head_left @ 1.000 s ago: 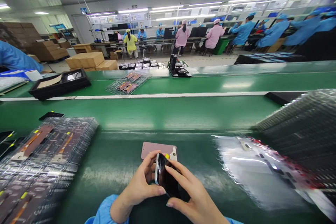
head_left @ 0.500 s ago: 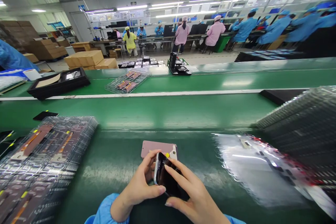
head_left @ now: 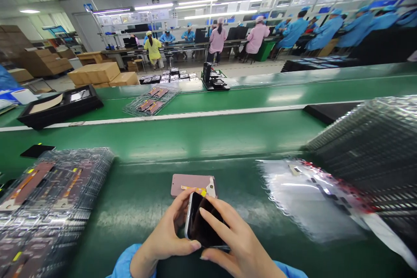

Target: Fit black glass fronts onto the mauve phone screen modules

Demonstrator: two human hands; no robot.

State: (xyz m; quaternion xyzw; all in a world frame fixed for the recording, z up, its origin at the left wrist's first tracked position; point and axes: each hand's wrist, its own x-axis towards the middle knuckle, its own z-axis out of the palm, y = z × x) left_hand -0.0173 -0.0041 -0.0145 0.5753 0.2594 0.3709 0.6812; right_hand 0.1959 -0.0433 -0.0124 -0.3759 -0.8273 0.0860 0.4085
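A phone [head_left: 206, 225] with a glossy black face and a silver edge is held tilted between both hands, low in the middle of the view. My left hand [head_left: 169, 230] grips its silver side, thumb at the lower corner and fingers curled behind. My right hand [head_left: 237, 236] is closed around the opposite side, with fingers across the black face and the thumb below. The face seems to stand at a slight angle to the silver edge. Just beyond my fingers, a pinkish-brown screen panel [head_left: 189, 181] with a yellow-orange flex cable lies on the green bench [head_left: 140, 200], partly covered by the hands.
At left, stacked clear trays [head_left: 71, 182] hold brown panels; a black panel [head_left: 37, 151] lies behind. Clear plastic sheets [head_left: 302, 200] and a tall tray stack [head_left: 365, 139] stand at right. Across the bench are a black box [head_left: 61, 106], another tray [head_left: 151, 100] and a black fixture [head_left: 213, 79].
The view has turned slightly right, so the surroundings sit further left. Both hands keep hold of the phone, and a wider dark strip shows between its silver edge and its black face.
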